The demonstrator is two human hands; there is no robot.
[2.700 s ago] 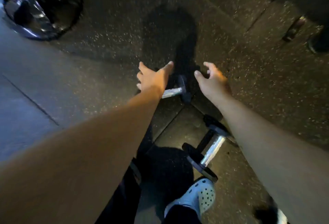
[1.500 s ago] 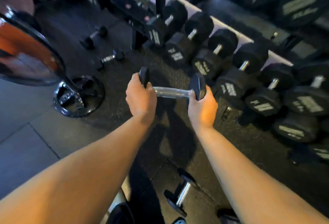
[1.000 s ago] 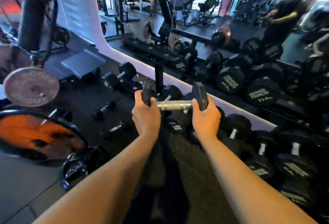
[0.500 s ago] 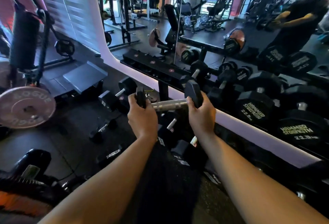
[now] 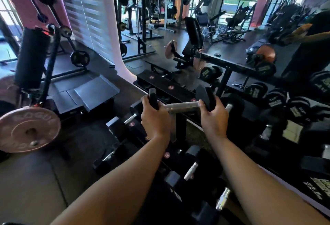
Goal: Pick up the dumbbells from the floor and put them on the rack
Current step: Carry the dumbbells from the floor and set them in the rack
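Black-ended dumbbell (image 5: 181,106) is held level, left hand (image 5: 154,119) and right hand (image 5: 214,119) each curled tight around one end, balancing it above the rack's (image 5: 166,86) front edge.

The ends of the dumbbell (image 5: 180,106) are partly covered by the left hand (image 5: 155,119) and right hand (image 5: 214,119). The rack (image 5: 167,89) is partly hidden behind them. Both arms are cut off at the bottom edge. Far machines are blurred.
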